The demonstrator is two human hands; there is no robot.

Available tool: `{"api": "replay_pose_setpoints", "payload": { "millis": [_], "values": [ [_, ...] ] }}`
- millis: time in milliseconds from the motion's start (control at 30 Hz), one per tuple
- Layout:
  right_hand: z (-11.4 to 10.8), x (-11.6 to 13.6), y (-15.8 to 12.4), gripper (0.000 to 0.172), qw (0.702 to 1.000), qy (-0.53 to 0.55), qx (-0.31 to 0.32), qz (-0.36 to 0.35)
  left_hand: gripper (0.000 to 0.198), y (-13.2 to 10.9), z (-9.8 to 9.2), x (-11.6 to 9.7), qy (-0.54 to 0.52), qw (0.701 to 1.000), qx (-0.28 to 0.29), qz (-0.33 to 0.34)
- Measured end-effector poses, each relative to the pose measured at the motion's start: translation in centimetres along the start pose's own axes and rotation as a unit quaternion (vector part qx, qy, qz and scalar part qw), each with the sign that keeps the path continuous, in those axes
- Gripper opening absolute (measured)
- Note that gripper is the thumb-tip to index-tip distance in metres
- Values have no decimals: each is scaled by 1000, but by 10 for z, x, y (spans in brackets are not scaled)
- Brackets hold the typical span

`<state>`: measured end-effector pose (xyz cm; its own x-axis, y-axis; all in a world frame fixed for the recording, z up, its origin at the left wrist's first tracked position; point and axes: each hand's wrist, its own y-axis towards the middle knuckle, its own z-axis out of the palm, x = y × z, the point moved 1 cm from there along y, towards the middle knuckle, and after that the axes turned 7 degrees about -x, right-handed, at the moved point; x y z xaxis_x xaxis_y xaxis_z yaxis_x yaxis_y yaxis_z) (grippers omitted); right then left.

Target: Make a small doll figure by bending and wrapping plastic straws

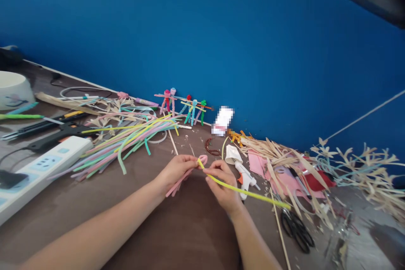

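Observation:
My left hand (180, 169) pinches a bent pink pipe cleaner (177, 186), its loop standing up past the fingertips and its legs hanging below the hand. A yellow pipe cleaner (249, 193) crosses at that loop; my right hand (223, 182) holds it near this end between thumb and fingers, and the long free end stretches off to the right. Both hands meet over the table's middle. Behind them, several small pipe-cleaner figures (193, 112) stand against the wall. To the left lies a loose bundle of pastel pipe cleaners (126, 143).
A white power strip (47, 168) and a black glue gun (60, 135) lie at left. On the right are a white glue gun (245, 177), black-handled scissors (297, 230), pink sheets (284, 179) and dried strips (278, 149). The blue wall (202, 42) bounds the table behind.

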<state>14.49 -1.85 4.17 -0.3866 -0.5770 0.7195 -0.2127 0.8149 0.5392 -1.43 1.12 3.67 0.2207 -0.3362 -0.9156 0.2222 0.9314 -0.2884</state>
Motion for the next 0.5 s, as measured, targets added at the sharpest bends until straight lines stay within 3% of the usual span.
{"api": "replay_pose_setpoints", "payload": {
  "millis": [267, 500],
  "values": [
    [-3, -21, 1, 17, 986, 120, -10, 115, 18, 8, -5, 6, -62, 996, 64, -26],
    [2, -36, -3, 9, 924, 297, -59, 233, 16, 3, -4, 3, -61, 991, 116, -24]
  ]
}}
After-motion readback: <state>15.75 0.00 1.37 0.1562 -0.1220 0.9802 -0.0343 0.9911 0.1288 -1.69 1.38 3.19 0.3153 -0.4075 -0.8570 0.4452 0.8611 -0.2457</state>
